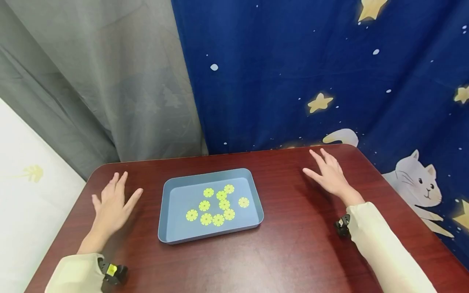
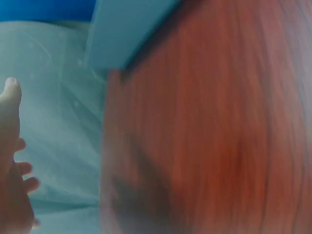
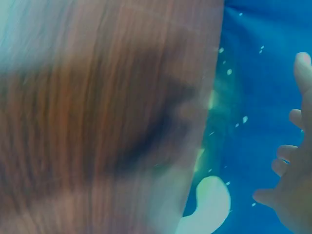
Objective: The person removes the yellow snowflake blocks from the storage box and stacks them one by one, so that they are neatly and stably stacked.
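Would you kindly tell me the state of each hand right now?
Left hand: open, holding nothing.
Right hand: open, holding nothing.

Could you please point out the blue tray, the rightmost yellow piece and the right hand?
Blue tray (image 1: 180, 198): head view, bare floor toward its left end.
Rightmost yellow piece (image 1: 243, 202): head view, middle of its face.
Right hand (image 1: 330, 175): head view, back of the hand.

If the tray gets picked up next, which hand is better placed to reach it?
Probably the left hand: it looks nearer the tray, and its wrist view shows part of it. The right hand is farther off, with no tray in its wrist view.
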### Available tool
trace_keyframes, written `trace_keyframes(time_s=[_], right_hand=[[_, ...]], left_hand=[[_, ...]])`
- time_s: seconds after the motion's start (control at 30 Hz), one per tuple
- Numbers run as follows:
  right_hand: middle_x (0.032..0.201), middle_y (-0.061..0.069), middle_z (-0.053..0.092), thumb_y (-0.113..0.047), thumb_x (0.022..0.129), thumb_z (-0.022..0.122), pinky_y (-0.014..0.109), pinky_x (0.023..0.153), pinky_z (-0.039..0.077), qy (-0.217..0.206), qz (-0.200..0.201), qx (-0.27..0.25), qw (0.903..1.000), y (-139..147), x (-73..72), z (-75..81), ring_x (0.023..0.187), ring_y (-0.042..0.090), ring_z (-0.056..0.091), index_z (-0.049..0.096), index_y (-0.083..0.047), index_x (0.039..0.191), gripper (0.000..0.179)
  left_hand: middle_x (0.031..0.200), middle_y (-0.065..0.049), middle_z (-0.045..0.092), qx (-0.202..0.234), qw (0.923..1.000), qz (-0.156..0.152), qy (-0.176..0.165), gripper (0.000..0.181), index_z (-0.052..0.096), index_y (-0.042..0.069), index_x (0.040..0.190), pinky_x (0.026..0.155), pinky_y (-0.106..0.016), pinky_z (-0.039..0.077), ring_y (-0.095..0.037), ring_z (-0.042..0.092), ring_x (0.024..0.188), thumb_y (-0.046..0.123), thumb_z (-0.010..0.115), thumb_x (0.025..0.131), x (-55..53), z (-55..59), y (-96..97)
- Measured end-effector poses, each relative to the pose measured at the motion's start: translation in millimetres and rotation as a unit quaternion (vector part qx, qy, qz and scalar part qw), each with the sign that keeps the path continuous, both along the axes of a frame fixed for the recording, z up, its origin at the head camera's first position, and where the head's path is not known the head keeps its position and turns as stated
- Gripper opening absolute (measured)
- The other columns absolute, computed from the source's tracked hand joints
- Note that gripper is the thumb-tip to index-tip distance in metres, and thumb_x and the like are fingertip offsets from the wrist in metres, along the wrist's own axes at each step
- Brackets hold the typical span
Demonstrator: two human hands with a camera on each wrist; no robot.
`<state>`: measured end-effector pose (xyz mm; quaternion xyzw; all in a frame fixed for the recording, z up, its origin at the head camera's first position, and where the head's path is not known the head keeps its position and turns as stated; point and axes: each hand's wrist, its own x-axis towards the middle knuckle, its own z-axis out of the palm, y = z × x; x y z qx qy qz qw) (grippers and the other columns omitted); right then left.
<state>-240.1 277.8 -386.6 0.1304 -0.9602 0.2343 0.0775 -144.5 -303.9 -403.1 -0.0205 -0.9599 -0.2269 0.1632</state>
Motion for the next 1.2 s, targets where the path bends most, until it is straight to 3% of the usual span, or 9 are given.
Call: trace_keyframes(time_s=[0.1, 0.2, 0.3, 0.4, 0.47, 0.6, 0.7, 1.0, 1.2], right_hand=[[0.143, 0.029, 0.021, -0.039, 0.088, 0.059, 0.068, 0.095, 0.017, 0.006, 0.021, -0.005, 0.9997, -8, 1.4, 5.7, 0.128, 0.049, 0.016, 0.038, -0.005, 0.138, 0.065], [0.137, 0.029, 0.030, -0.034, 0.088, 0.060, 0.064, 0.096, 0.022, 0.009, 0.046, -0.007, 0.9989, -16, 3.3, 10.3, 0.125, 0.047, 0.024, 0.044, -0.002, 0.133, 0.057], [0.130, 0.025, 0.043, -0.029, 0.089, 0.061, 0.057, 0.098, 0.027, 0.005, 0.073, -0.021, 0.9971, -27, 4.8, 12.8, 0.121, 0.041, 0.035, 0.049, -0.001, 0.129, 0.051], [0.122, 0.019, 0.053, -0.025, 0.088, 0.062, 0.051, 0.095, 0.036, -0.015, 0.096, -0.053, 0.9938, -38, 8.3, 14.7, 0.111, 0.033, 0.049, 0.053, -0.002, 0.125, 0.045], [0.116, 0.015, 0.058, -0.022, 0.088, 0.063, 0.048, 0.090, 0.042, -0.030, 0.107, -0.077, 0.9908, -45, 11.5, 16.4, 0.102, 0.029, 0.056, 0.055, -0.002, 0.123, 0.041], [0.104, 0.010, 0.064, -0.021, 0.088, 0.063, 0.044, 0.084, 0.048, -0.052, 0.121, -0.111, 0.9850, -60, 16.9, 19.0, 0.090, 0.022, 0.061, 0.058, -0.004, 0.121, 0.038], [0.099, 0.006, 0.065, -0.022, 0.088, 0.063, 0.042, 0.082, 0.049, -0.059, 0.134, -0.119, 0.9820, -70, 20.5, 19.9, 0.087, 0.019, 0.062, 0.059, -0.006, 0.121, 0.037], [0.101, 0.003, 0.065, -0.021, 0.087, 0.064, 0.040, 0.081, 0.049, -0.068, 0.189, -0.124, 0.9718, -100, 32.0, 21.4, 0.089, 0.014, 0.060, 0.060, -0.009, 0.120, 0.035], [0.100, 0.003, 0.065, -0.026, 0.088, 0.063, 0.038, 0.080, 0.050, -0.086, 0.216, -0.130, 0.9639, -116, 36.1, 21.1, 0.088, 0.014, 0.061, 0.060, -0.009, 0.120, 0.036]], left_hand=[[0.138, -0.028, 0.030, 0.071, 0.9970, -0.027, 0.017, 0.061, 0.027, 0.000, 0.141, 0.092, -0.069, 0.018, -0.048, 0.029, 0.121, 0.033, 0.047, 0.095, -0.5, 4.8, 12.8], [0.127, -0.024, 0.043, 0.129, 0.9905, -0.045, 0.012, 0.051, 0.037, 0.000, 0.136, 0.087, -0.049, 0.038, -0.036, 0.044, 0.112, 0.028, 0.050, 0.095, -0.9, 6.4, 22.6], [0.122, -0.018, 0.051, 0.164, 0.9854, -0.044, -0.009, 0.044, 0.044, 0.003, 0.131, 0.078, -0.023, 0.043, -0.011, 0.053, 0.099, 0.027, 0.052, 0.094, 0.8, 7.5, 29.1], [0.116, -0.019, 0.056, 0.201, 0.9781, -0.043, -0.034, 0.039, 0.050, 0.003, 0.126, 0.068, -0.012, 0.044, 0.004, 0.054, 0.087, 0.023, 0.054, 0.093, 4.0, 8.9, 34.0], [0.113, -0.021, 0.057, 0.238, 0.9687, -0.045, -0.054, 0.037, 0.051, 0.002, 0.124, 0.066, -0.015, 0.048, 0.006, 0.055, 0.083, 0.021, 0.056, 0.093, 6.3, 9.0, 37.0], [0.112, -0.025, 0.055, 0.318, 0.9410, -0.057, -0.100, 0.040, 0.048, -0.004, 0.124, 0.068, -0.027, 0.054, -0.004, 0.061, 0.083, 0.018, 0.058, 0.092, 9.2, 5.9, 42.3], [0.113, -0.025, 0.054, 0.348, 0.9270, -0.063, -0.124, 0.042, 0.047, -0.005, 0.123, 0.070, -0.029, 0.054, -0.006, 0.061, 0.086, 0.018, 0.059, 0.091, 11.0, 2.4, 46.5], [0.115, -0.024, 0.052, 0.353, 0.9204, -0.046, -0.161, 0.040, 0.049, -0.004, 0.124, 0.072, -0.032, 0.054, -0.020, 0.061, 0.091, 0.014, 0.060, 0.090, 14.0, -6.4, 56.4], [0.115, -0.026, 0.050, 0.370, 0.9112, -0.050, -0.175, 0.040, 0.046, -0.006, 0.126, 0.074, -0.032, 0.054, -0.017, 0.060, 0.092, 0.008, 0.057, 0.090, 14.7, -11.3, 57.6]])
